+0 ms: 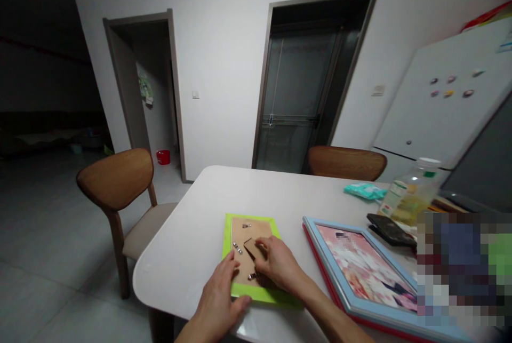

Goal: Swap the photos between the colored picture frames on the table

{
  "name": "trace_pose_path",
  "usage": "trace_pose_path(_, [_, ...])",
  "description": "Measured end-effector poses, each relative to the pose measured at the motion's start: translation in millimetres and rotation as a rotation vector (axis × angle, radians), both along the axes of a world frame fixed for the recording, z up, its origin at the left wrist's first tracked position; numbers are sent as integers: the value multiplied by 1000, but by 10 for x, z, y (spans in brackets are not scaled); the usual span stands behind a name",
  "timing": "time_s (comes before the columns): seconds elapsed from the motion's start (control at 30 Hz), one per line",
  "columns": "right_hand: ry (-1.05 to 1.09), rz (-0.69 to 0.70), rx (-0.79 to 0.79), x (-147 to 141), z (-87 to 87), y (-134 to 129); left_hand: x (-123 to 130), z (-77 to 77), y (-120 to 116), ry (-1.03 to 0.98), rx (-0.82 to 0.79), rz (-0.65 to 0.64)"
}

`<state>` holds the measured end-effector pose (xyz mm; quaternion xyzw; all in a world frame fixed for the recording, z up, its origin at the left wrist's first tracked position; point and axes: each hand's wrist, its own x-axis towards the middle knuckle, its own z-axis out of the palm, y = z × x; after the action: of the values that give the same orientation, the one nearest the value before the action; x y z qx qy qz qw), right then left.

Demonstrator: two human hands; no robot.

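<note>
A lime-green picture frame [227,233] lies back side up on the white table, its brown backing board [262,224] showing. Small metal clips [238,248] sit on the board near its edges. My left hand [218,292] rests at the frame's lower left corner, with thumb and fingers apart and nothing in its grasp. Over the middle of the board, my right hand [276,263] pinches a small brown flap [252,247] that stands tilted up from the board. The right side of the frame is partly hidden under my right hand and forearm.
To the right lies a light-blue picture frame [348,284] on a red one [320,260]. Beyond are a dark phone-like object [390,230], a plastic bottle [412,193] and a teal packet [365,191]. Wooden chairs [118,177] stand left of and behind the table [192,241].
</note>
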<state>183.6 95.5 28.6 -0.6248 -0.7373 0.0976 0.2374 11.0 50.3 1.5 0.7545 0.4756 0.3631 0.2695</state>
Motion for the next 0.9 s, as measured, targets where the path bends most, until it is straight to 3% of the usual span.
trace_pose_path(0.13, [8, 9, 54, -49, 319, -54, 32, 101, 117, -384, -110, 121])
trace_pose_path(0.2, [38, 55, 83, -142, 444, -128, 30, 180, 194, -595, -225, 122])
trace_pose_path(0.3, [160, 163, 113, -227, 486, -211, -86, 284, 281, -735, -347, 112])
trace_pose_path(0.4, [223, 101, 110, -94, 338, -203, -374, 325, 316, -724, -396, 149])
trace_pose_path(0.53, [29, -152, 18, 245, 27, -129, -847, 270, 341, -640, -457, 207])
trace_pose_path(0.67, [-73, -223, -83, 376, -120, -73, -1148, 197, 425, -499, -422, 310])
trace_pose_path(0.8, [149, -274, -147, 381, -88, -24, -1164, 217, 491, -357, -259, 462])
trace_pose_path(0.9, [497, -268, -243, 367, -8, -51, -919, 253, 435, -293, -119, 477])
